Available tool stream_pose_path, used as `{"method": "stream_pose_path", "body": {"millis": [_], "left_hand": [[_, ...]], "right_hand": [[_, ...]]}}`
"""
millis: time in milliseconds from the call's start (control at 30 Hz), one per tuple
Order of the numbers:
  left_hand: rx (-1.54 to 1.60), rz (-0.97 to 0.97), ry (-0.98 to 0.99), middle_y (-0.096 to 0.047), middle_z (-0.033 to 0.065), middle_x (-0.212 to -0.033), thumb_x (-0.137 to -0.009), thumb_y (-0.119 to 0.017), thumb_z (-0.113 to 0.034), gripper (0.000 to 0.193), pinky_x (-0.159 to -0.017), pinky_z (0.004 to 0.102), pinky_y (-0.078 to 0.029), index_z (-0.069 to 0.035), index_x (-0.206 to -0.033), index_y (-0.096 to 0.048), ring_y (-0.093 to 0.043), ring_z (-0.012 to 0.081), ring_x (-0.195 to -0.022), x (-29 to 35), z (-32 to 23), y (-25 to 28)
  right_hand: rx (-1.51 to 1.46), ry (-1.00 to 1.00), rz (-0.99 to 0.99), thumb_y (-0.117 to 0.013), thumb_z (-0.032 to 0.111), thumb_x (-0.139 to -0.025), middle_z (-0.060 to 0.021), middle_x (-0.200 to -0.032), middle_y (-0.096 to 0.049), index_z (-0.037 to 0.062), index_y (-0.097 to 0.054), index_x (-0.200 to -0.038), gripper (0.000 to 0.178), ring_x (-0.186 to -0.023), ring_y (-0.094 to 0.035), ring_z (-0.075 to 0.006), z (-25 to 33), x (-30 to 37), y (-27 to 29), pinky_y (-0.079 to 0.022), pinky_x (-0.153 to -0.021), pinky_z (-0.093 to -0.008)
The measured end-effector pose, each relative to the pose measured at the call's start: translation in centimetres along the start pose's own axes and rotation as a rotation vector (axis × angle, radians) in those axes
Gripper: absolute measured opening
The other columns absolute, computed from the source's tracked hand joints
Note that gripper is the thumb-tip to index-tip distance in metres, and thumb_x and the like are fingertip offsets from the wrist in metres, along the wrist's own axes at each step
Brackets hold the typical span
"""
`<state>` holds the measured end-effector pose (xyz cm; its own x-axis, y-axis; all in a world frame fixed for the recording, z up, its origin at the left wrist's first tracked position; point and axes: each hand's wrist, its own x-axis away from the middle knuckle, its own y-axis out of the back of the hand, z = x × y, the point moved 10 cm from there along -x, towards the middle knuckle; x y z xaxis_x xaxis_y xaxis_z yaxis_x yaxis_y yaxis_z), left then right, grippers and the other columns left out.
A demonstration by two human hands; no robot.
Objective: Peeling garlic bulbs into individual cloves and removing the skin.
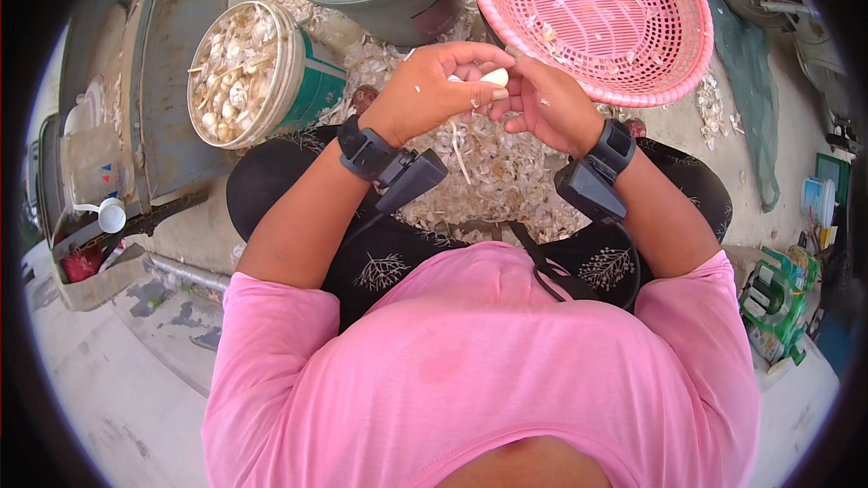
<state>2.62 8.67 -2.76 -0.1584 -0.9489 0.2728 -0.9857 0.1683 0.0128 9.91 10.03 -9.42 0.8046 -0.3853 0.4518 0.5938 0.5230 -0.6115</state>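
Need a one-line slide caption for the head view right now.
Both hands, left hand and right hand, hold a garlic clove above a pile of papery skins, beside a pink basket.

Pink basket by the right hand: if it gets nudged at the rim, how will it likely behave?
The pink basket looks like thin slotted plastic holding only scraps, so it is probably light and slides easily. Its round bowl shape sits tilted, so a rim push may rock or tip it.

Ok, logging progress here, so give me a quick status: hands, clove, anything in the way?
Left hand and right hand both pinching one garlic clove. Clove pale, held over the skins in the lap. Pink basket close ahead, not touching.
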Motion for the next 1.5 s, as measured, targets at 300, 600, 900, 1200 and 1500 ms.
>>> {"method": "stream_pose_path", "body": {"millis": [300,600,900,1200,1500], "left_hand": [[-0.045,-0.074,-0.091,-0.052,0.0053,-0.093,-0.073,-0.060,-0.004,0.041,-0.069,0.0240,-0.043,-0.004,-0.108,-0.039,-0.049,0.0081,-0.083,2.2,-1.2,2.7],[-0.048,-0.399,-0.115,-0.057,0.0042,-0.088,-0.073,-0.056,0.000,0.029,-0.068,0.0203,-0.043,-0.001,-0.101,-0.055,-0.053,0.0075,-0.075,3.9,-2.2,10.0],[-0.360,-0.183,-0.236,-0.059,0.0096,-0.084,-0.076,-0.057,-0.013,0.025,-0.069,0.0284,-0.043,-0.003,-0.099,-0.055,-0.054,0.0170,-0.075,3.4,-2.1,4.1],[0.202,0.052,-0.064,-0.055,-0.0007,-0.085,-0.076,-0.062,-0.002,0.025,-0.066,0.0209,-0.045,-0.005,-0.096,-0.047,-0.054,0.0068,-0.077,-0.2,0.8,-0.4],[0.533,0.077,0.001,-0.056,0.0048,-0.085,-0.077,-0.060,-0.001,0.024,-0.063,0.0253,-0.048,-0.006,-0.095,-0.045,-0.056,0.0116,-0.075,-2.1,0.7,-1.6]], "right_hand": [[-0.238,-0.093,-0.170,-0.043,0.026,-0.088,-0.0084,-0.086,-0.052,0.0019,-0.051,-0.087,0.025,-0.067,-0.052,-0.0157,-1.2,-1.9,-1.1,-0.048,-0.068,-0.0272],[0.176,0.260,-0.164,-0.047,0.031,-0.087,-0.0237,-0.108,-0.047,-0.0059,-0.040,-0.106,0.042,-0.094,-0.056,-0.0261,13.5,-7.7,-8.5,-0.050,-0.066,-0.0267],[0.808,0.256,-0.162,-0.056,0.024,-0.084,-0.0002,-0.074,-0.053,0.0015,-0.047,-0.101,0.029,-0.058,-0.047,-0.0050,3.8,-0.2,-5.7,-0.038,-0.053,-0.0189],[0.556,0.445,-0.136,-0.050,0.018,-0.088,0.0015,-0.065,-0.051,0.0027,-0.052,-0.084,0.016,-0.053,-0.045,-0.0024,5.6,2.9,-3.3,-0.035,-0.044,-0.0158],[0.139,0.359,-0.199,-0.037,0.023,-0.092,0.0000,-0.059,-0.046,0.0040,-0.051,-0.084,0.025,-0.044,-0.038,-0.0052,5.3,2.7,0.0,-0.029,-0.040,-0.0163]]}}
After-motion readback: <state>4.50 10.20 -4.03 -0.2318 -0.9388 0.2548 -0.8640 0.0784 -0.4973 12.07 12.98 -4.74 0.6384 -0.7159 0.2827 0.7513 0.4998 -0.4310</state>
